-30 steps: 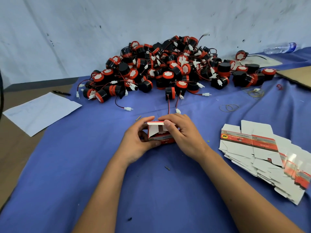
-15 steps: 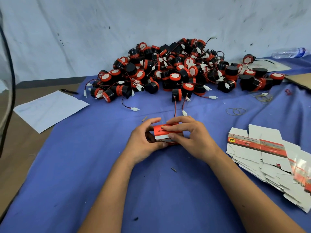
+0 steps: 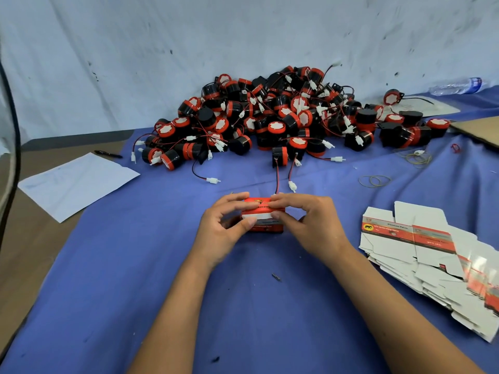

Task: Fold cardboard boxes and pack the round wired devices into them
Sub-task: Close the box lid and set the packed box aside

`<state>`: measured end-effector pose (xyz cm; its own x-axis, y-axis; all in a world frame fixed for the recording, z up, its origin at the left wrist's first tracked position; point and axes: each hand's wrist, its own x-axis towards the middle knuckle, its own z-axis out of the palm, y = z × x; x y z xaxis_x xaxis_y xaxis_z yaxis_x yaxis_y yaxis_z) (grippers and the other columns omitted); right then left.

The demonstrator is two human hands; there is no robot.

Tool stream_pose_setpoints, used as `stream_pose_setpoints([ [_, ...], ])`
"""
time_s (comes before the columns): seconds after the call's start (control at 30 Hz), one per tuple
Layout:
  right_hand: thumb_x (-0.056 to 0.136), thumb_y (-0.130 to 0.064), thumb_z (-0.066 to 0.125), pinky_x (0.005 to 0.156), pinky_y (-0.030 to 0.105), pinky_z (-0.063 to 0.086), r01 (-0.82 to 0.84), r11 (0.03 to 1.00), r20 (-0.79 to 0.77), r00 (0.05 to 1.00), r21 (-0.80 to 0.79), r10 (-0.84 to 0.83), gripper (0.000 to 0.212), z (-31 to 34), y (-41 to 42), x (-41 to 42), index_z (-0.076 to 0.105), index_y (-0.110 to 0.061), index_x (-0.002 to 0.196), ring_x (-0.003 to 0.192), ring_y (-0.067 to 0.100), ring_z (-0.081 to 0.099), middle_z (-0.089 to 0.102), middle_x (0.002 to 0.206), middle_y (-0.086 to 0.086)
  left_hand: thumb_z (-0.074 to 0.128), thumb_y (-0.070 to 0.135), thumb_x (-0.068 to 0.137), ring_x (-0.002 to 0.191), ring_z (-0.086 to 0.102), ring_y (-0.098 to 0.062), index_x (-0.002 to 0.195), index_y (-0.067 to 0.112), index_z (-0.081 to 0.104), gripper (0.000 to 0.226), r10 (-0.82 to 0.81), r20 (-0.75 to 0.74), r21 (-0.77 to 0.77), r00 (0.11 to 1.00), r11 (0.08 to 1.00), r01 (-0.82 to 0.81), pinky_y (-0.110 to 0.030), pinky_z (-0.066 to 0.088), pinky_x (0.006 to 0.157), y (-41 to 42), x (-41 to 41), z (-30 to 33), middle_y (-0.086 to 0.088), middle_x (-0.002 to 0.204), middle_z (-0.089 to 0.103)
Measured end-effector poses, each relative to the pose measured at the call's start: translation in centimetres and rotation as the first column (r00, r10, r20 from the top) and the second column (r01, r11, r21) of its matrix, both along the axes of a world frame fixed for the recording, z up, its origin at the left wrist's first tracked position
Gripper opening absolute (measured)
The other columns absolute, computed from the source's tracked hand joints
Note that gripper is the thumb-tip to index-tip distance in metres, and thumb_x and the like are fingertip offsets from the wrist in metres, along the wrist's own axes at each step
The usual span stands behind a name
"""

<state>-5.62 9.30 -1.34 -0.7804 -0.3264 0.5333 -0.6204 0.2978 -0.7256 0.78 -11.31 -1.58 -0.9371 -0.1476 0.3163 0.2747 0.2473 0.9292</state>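
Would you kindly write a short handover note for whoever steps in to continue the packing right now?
Left hand and right hand both grip the small red-and-white cardboard box at table centre, flap pressed down.
Pile of round black-and-red wired devices lies behind it; stack of flat unfolded box blanks sits to the right.
Done: one box nearly formed.
Left: finish it, fold more blanks, pack the pile.

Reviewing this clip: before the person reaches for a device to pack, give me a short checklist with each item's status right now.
1. Box gripped by both hands, left hand and right hand: ok.
2. Top flap folded down: ok; fully tucked: cannot tell.
3. An end open for loading: cannot tell.
4. Pile of round wired devices beyond the box: ok.
5. Flat box blanks stacked to the right: ok.
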Motion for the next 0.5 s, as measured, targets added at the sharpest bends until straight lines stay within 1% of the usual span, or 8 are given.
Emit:
stream_pose_setpoints([
  [0.07, 0.085, -0.01, 0.083, 0.095, 0.028, 0.056, 0.021, 1.0, -0.057, 0.998, 0.007, -0.02, 0.019, -0.12, -0.15, 0.01, 0.082, -0.017, 0.102, 0.105, 0.005, 0.071, 0.077, 0.109, -0.006, 0.078, 0.001, 0.089, 0.128, 0.063, -0.017, 0.123, 0.018, 0.074, 0.039, -0.014, 0.005, -0.021, 1.0, 1.0, 0.014, -0.038, 0.054, 0.106, 0.01, -0.16, -0.22, -0.003, 0.139, 0.062],
  [0.1, 0.084, -0.009, 0.083, 0.092, 0.028, 0.057, 0.027, 1.0, -0.069, 0.997, 0.003, -0.027, 0.018, -0.2, -0.22, 0.01, 0.082, -0.016, 0.101, 0.104, 0.006, 0.071, 0.077, 0.109, -0.005, 0.077, 0.0, 0.089, 0.126, 0.064, -0.019, 0.126, 0.021, 0.073, 0.042, -0.02, 0.007, -0.025, 1.0, 0.999, 0.02, -0.039, 0.054, 0.105, -0.02, -0.22, -0.27, -0.003, 0.138, 0.063],
  [0.13, 0.084, -0.008, 0.083, 0.089, 0.028, 0.057, 0.032, 0.999, -0.078, 0.996, -0.001, -0.032, 0.017, -0.29, -0.32, 0.03, 0.082, -0.015, 0.1, 0.104, 0.006, 0.071, 0.077, 0.108, -0.005, 0.078, 0.003, 0.09, 0.124, 0.066, -0.019, 0.127, 0.024, 0.072, 0.043, -0.018, 0.003, -0.029, 1.0, 0.999, 0.018, -0.038, 0.056, 0.104, -0.08, -0.3, -0.28, -0.003, 0.136, 0.065],
  [0.2, 0.084, -0.007, 0.082, 0.083, 0.025, 0.057, 0.039, 0.999, -0.08, 0.996, -0.005, -0.04, 0.016, -0.49, -0.46, 0.09, 0.082, -0.015, 0.099, 0.104, 0.005, 0.071, 0.077, 0.108, -0.005, 0.079, 0.015, 0.089, 0.122, 0.066, -0.015, 0.124, 0.029, 0.074, 0.038, 0.036, -0.04, -0.086, 0.999, 0.995, -0.039, -0.033, 0.056, 0.102, -0.18, -0.56, -0.37, 0.001, 0.13, 0.067],
  [0.3, 0.084, -0.007, 0.082, 0.083, 0.027, 0.057, 0.041, 0.999, -0.059, 0.997, -0.015, -0.042, 0.015, -0.5, -0.47, 0.14, 0.082, -0.014, 0.098, 0.105, 0.007, 0.07, 0.077, 0.109, -0.004, 0.072, 0.032, 0.09, 0.121, 0.062, -0.01, 0.118, 0.034, 0.077, 0.029, 0.129, -0.099, -0.235, 0.987, 0.96, -0.149, -0.032, 0.053, 0.101, -0.16, -0.78, -0.56, 0.01, 0.123, 0.064],
  [0.37, 0.084, -0.007, 0.083, 0.081, 0.024, 0.054, 0.036, 0.999, -0.038, 0.999, -0.007, -0.036, 0.014, -0.37, -0.33, 0.02, 0.082, -0.013, 0.097, 0.105, 0.008, 0.069, 0.077, 0.109, -0.004, 0.068, 0.038, 0.092, 0.12, 0.062, -0.011, 0.119, 0.04, 0.076, 0.027, 0.134, -0.101, -0.303, 0.986, 0.94, -0.159, -0.034, 0.055, 0.096, -0.07, -0.69, -0.51, 0.013, 0.121, 0.062],
  [0.43, 0.084, -0.007, 0.083, 0.08, 0.019, 0.05, 0.014, 1.0, 0.002, 1.0, 0.005, -0.014, 0.014, -0.22, -0.14, -0.04, 0.083, -0.014, 0.096, 0.105, 0.008, 0.069, 0.076, 0.109, -0.005, 0.067, 0.039, 0.093, 0.118, 0.062, -0.012, 0.118, 0.044, 0.075, 0.027, 0.11, -0.093, -0.336, 0.99, 0.932, -0.135, -0.037, 0.059, 0.089, -0.04, -0.52, -0.4, 0.015, 0.121, 0.06],
  [0.5, 0.084, -0.007, 0.082, 0.079, 0.016, 0.047, -0.011, 1.0, 0.032, 0.999, 0.007, 0.011, 0.014, -0.12, 0.04, 0.01, 0.083, -0.013, 0.096, 0.105, 0.008, 0.069, 0.076, 0.11, -0.004, 0.07, 0.033, 0.092, 0.117, 0.062, -0.012, 0.118, 0.042, 0.075, 0.028, 0.088, -0.109, -0.357, 0.99, 0.926, -0.122, -0.036, 0.059, 0.089, 0.0, -0.4, -0.26, 0.013, 0.125, 0.059],
])
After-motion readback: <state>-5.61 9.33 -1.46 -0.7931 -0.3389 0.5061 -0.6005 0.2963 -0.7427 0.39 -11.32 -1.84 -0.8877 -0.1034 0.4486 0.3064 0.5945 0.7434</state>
